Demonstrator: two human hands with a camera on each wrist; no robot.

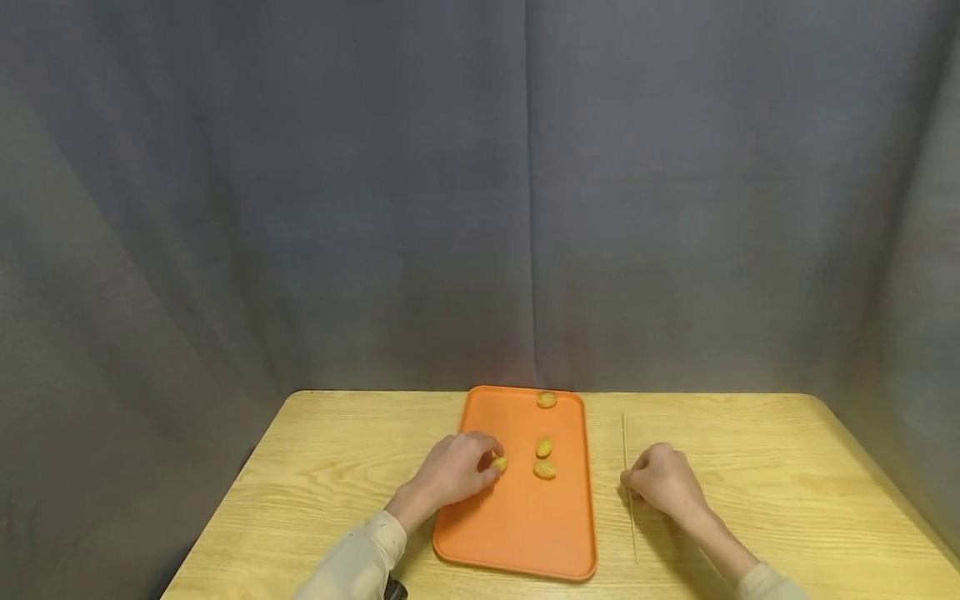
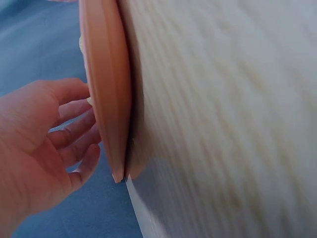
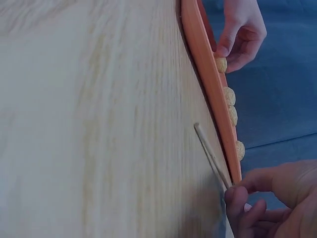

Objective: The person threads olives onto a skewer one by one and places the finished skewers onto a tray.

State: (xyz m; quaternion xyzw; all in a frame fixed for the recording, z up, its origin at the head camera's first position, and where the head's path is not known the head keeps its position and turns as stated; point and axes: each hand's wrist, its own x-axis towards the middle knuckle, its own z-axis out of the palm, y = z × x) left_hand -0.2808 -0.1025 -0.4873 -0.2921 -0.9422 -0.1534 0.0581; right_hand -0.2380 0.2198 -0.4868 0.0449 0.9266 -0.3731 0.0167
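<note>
On the left half of the orange tray, my left hand has thumb and fingertips around a yellow-brown oval piece with a wrinkled surface, like a walnut. The right wrist view shows the same piece at those fingertips, at tray level. Three similar pieces lie on the tray: one by the far rim, two close together near the middle. Right of the tray, my right hand pinches a thin wooden stick between thumb and index finger. The stick points away from me, just above the table.
The tray lies on a light wood-grain table, its far end at the table's back edge. A grey-blue curtain hangs behind and along both sides. A small black object shows beside the left sleeve.
</note>
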